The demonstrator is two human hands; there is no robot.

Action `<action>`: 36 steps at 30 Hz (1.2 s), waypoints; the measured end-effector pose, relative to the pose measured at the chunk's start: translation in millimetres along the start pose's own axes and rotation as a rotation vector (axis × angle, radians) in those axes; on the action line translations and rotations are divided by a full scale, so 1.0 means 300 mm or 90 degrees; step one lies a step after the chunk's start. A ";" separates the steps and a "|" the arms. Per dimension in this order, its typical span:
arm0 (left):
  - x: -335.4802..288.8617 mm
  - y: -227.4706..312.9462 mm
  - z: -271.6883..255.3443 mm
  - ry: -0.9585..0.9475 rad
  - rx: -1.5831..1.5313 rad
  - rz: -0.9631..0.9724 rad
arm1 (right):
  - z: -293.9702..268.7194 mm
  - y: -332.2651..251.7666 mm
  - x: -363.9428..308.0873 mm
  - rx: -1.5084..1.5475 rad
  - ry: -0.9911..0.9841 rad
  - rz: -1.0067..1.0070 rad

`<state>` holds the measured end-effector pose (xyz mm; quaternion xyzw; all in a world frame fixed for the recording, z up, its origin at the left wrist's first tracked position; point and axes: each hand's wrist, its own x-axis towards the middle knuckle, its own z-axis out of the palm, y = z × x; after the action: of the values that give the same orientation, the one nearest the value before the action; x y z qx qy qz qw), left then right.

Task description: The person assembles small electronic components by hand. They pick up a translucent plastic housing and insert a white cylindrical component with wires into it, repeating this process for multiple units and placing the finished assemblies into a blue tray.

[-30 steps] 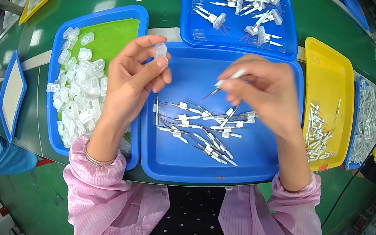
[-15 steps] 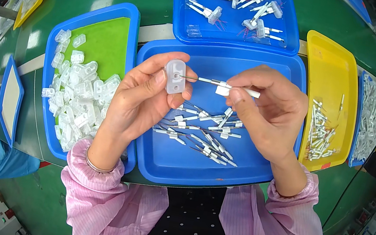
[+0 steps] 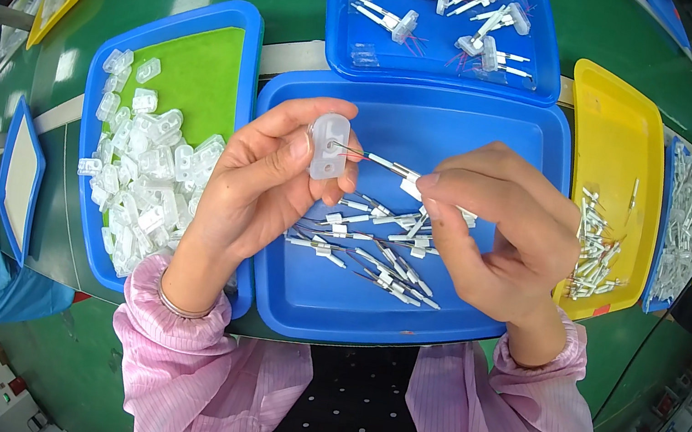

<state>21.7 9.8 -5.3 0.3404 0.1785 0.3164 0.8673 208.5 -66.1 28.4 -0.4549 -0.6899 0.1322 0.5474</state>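
Observation:
Between the thumb and fingers of my left hand (image 3: 266,170) is a small translucent plastic housing (image 3: 329,146) with a hole in its face. My right hand (image 3: 501,229) pinches a white tube-shaped wired part (image 3: 392,167) by its end. Thin wires run from that part to the hole in the housing; how deep they go I cannot tell. Both hands are above a blue tray (image 3: 330,306), where several similar wired parts (image 3: 391,275) lie loose.
On the left, a blue tray (image 3: 248,60) with a green lining holds a heap of clear housings (image 3: 150,172). Joined pieces fill another blue tray (image 3: 356,56) beyond. A yellow tray (image 3: 643,157) on the right carries more wired parts. A person in blue (image 3: 6,281) sits far left.
My right hand has shifted right and turned, and the wired part now slopes down toward it. More wire shows by the housing. My left hand has hardly moved.

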 end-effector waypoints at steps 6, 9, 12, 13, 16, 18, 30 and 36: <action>-0.004 0.004 0.003 0.000 -0.042 -0.020 | 0.003 0.009 0.001 -0.013 0.009 -0.068; -0.003 0.004 -0.004 -0.030 -0.075 -0.016 | 0.007 0.008 0.000 -0.008 0.022 -0.085; -0.004 -0.003 -0.009 -0.034 -0.106 0.003 | -0.008 0.012 0.000 -0.031 -0.042 -0.099; -0.003 -0.002 -0.013 -0.039 -0.106 0.006 | -0.011 0.011 0.002 -0.025 -0.051 -0.100; -0.002 0.002 -0.013 -0.036 -0.100 0.009 | -0.008 0.007 0.003 -0.007 -0.064 -0.101; -0.003 0.004 -0.011 -0.031 -0.097 0.006 | 0.000 0.004 0.002 -0.001 -0.057 -0.099; -0.003 0.003 -0.011 -0.049 -0.075 0.023 | -0.009 0.006 -0.006 0.005 -0.047 -0.043; -0.007 0.013 -0.004 -0.041 -0.008 0.031 | -0.017 -0.007 -0.006 0.038 -0.068 -0.009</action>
<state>17.8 11.3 -3.3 0.3495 0.1403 0.3276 0.8665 211.9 -70.2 30.7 -0.4260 -0.7171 0.1732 0.5239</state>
